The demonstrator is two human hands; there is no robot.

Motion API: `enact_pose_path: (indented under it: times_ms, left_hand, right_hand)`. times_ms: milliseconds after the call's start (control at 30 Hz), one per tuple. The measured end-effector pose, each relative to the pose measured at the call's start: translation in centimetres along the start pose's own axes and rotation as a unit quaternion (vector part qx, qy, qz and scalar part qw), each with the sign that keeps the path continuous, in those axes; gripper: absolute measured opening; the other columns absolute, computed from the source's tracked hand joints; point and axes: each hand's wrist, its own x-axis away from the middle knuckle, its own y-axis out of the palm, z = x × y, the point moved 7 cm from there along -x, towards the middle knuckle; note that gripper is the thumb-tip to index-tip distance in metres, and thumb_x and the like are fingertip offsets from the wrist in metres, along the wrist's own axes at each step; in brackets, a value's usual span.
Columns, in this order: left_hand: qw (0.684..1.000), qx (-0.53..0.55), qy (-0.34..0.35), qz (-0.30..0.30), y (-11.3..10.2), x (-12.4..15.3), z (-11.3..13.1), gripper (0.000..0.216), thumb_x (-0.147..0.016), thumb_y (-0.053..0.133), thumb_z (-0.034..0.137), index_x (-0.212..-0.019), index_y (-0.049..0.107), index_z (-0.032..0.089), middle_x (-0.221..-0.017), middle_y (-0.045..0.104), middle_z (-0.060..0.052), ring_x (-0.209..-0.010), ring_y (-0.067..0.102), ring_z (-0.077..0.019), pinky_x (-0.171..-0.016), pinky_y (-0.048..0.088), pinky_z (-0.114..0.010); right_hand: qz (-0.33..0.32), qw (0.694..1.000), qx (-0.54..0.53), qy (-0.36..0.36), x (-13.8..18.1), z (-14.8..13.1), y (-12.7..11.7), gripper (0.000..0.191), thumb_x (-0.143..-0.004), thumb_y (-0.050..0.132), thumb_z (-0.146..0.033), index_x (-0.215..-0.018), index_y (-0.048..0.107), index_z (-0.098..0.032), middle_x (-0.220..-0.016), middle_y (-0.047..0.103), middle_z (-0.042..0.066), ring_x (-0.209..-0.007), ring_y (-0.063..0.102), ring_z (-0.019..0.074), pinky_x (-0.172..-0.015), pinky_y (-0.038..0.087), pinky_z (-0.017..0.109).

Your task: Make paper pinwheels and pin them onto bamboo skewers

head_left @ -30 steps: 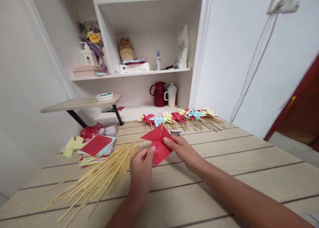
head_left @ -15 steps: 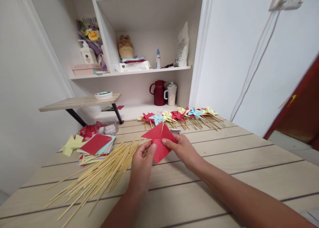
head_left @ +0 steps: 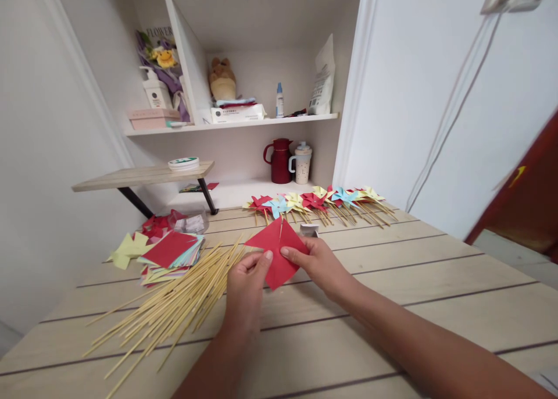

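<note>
A red paper square (head_left: 275, 252), slit along its diagonals, is held just above the wooden table (head_left: 392, 282). My left hand (head_left: 245, 288) pinches its lower left edge. My right hand (head_left: 317, 262) pinches its right side, thumb on top. A heap of thin bamboo sticks (head_left: 174, 303) lies to the left of my hands. Behind them is a stack of coloured paper squares (head_left: 171, 253) with a red one on top. A row of finished paper pinwheels (head_left: 318, 201) on sticks lies along the table's far edge.
Yellow and red paper scraps (head_left: 131, 246) lie at the far left. A small white object (head_left: 308, 229) sits behind my right hand. A white shelf unit (head_left: 261, 120) holds a red jug (head_left: 279, 161), a cup, bottles and boxes. A small side board (head_left: 139, 178) juts out left.
The view has shifted slightly. Both hands keep their hold on the red paper, with small finger movements along its edges.
</note>
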Motion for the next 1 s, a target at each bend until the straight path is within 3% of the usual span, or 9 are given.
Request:
enact_pose_path:
  times_ms: [167, 400, 600, 733, 833, 900, 1000]
  left_hand:
    - [0.999, 0.036, -0.009, 0.008, -0.2, -0.4, -0.4, 0.031, -0.067, 0.08, 0.039, -0.088, 0.075, 0.017, -0.08, 0.076, -0.005, -0.079, 0.07, -0.0207, -0.078, 0.054, -0.033]
    - [0.996, 0.051, -0.027, -0.075, 1.0, 0.0, -0.4, 0.034, -0.07, 0.079, 0.043, -0.09, 0.077, 0.016, -0.078, 0.076, -0.006, -0.072, 0.069, -0.0199, -0.075, 0.054, -0.033]
    - [0.999, 0.04, -0.021, -0.019, 0.1, -0.1, -0.7, 0.027, -0.068, 0.081, 0.037, -0.084, 0.076, 0.016, -0.072, 0.075, -0.004, -0.068, 0.069, -0.0199, -0.07, 0.055, -0.032]
    - [0.995, 0.095, -0.038, -0.006, -0.4, -0.3, -0.4, 0.025, -0.07, 0.08, 0.032, -0.086, 0.076, 0.014, -0.078, 0.076, -0.006, -0.072, 0.071, -0.0195, -0.073, 0.056, -0.032]
    - [0.988, 0.144, -0.05, 0.025, -1.3, -0.6, 0.5, 0.02, -0.073, 0.079, 0.026, -0.087, 0.075, 0.012, -0.083, 0.077, -0.009, -0.073, 0.071, -0.0182, -0.072, 0.057, -0.028]
    - [0.982, 0.172, -0.048, 0.056, -2.1, -0.8, 1.2, 0.016, -0.076, 0.076, 0.02, -0.09, 0.074, 0.011, -0.088, 0.077, -0.01, -0.075, 0.072, -0.0167, -0.072, 0.058, -0.026]
    - [0.976, 0.197, -0.037, 0.079, -2.9, -1.2, 1.7, 0.014, -0.081, 0.072, 0.016, -0.093, 0.074, 0.009, -0.094, 0.077, -0.012, -0.077, 0.072, -0.0159, -0.072, 0.058, -0.024]
  right_hand:
    - [0.002, 1.0, -0.002, 0.002, 0.0, 0.1, 0.1, 0.034, -0.077, 0.07, -0.049, -0.08, 0.07, -0.015, -0.074, 0.067, 0.003, -0.068, 0.057, 0.0184, -0.066, 0.043, 0.031]
    - [-0.001, 1.0, -0.026, -0.003, 0.0, 0.4, 0.2, 0.032, -0.077, 0.07, -0.047, -0.082, 0.07, -0.015, -0.073, 0.066, 0.002, -0.068, 0.056, 0.0173, -0.066, 0.041, 0.03]
    - [-0.025, 0.999, -0.033, -0.002, 0.1, 0.6, 1.0, 0.032, -0.081, 0.067, -0.048, -0.083, 0.069, -0.016, -0.078, 0.068, 0.003, -0.071, 0.058, 0.0183, -0.07, 0.044, 0.031]
    - [0.017, 0.998, -0.006, -0.062, 0.0, -0.7, -0.3, 0.031, -0.088, 0.06, -0.046, -0.106, 0.065, -0.02, -0.097, 0.068, 0.005, -0.087, 0.061, 0.0202, -0.08, 0.048, 0.033]
    - [0.072, 0.986, 0.086, -0.126, 0.1, -2.1, -1.8, 0.039, -0.087, 0.064, -0.041, -0.123, 0.057, -0.026, -0.113, 0.063, 0.008, -0.096, 0.062, 0.0224, -0.086, 0.051, 0.039]
    - [0.087, 0.955, 0.186, -0.215, 0.7, -3.5, -1.9, 0.041, -0.085, 0.067, -0.034, -0.124, 0.057, -0.029, -0.123, 0.058, 0.009, -0.108, 0.059, 0.0254, -0.093, 0.049, 0.044]
    - [0.082, 0.885, 0.313, -0.336, 2.0, -4.7, -0.3, 0.042, -0.086, 0.065, -0.025, -0.127, 0.057, -0.032, -0.134, 0.049, 0.009, -0.127, 0.047, 0.029, -0.104, 0.042, 0.05]
